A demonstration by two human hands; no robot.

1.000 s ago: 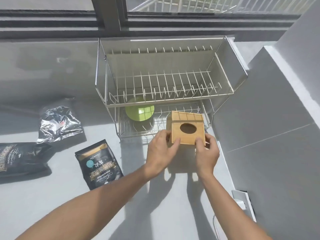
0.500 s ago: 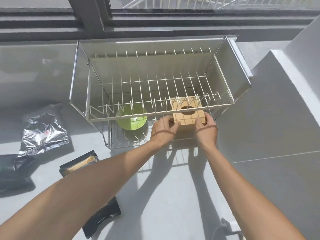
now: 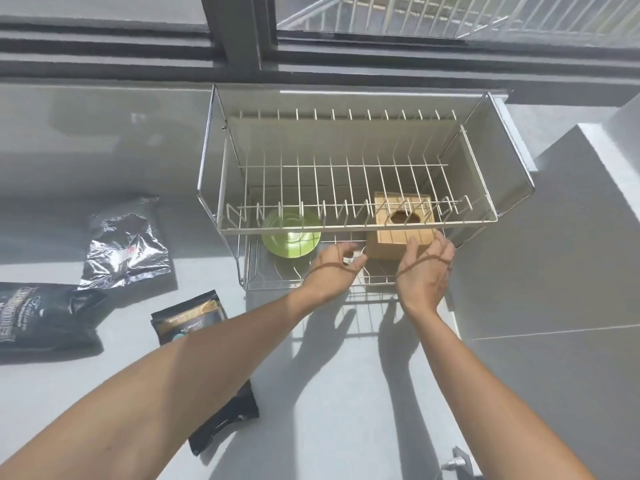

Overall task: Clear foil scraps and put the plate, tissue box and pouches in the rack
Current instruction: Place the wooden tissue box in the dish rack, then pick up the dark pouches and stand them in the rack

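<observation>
The wooden tissue box (image 3: 401, 237) sits on the lower shelf of the wire dish rack (image 3: 346, 168), at its right side, partly behind the upper shelf's wires. A green plate (image 3: 291, 233) lies on the same shelf to its left. My left hand (image 3: 332, 268) and my right hand (image 3: 424, 268) hover just in front of the box, fingers apart, holding nothing; the right thumb is close to the box's front. A silver foil pouch (image 3: 126, 244) and two black pouches (image 3: 41, 317) (image 3: 187, 318) lie on the counter at left.
The rack stands against a window frame at the back. A grey tiled wall (image 3: 554, 254) rises right beside the rack. A wall socket (image 3: 457, 462) shows at the bottom right. My left forearm covers part of the nearer black pouch.
The tissue box went from the rack's front edge deeper onto the lower shelf. Both hands have let go of it and drawn back a little.
</observation>
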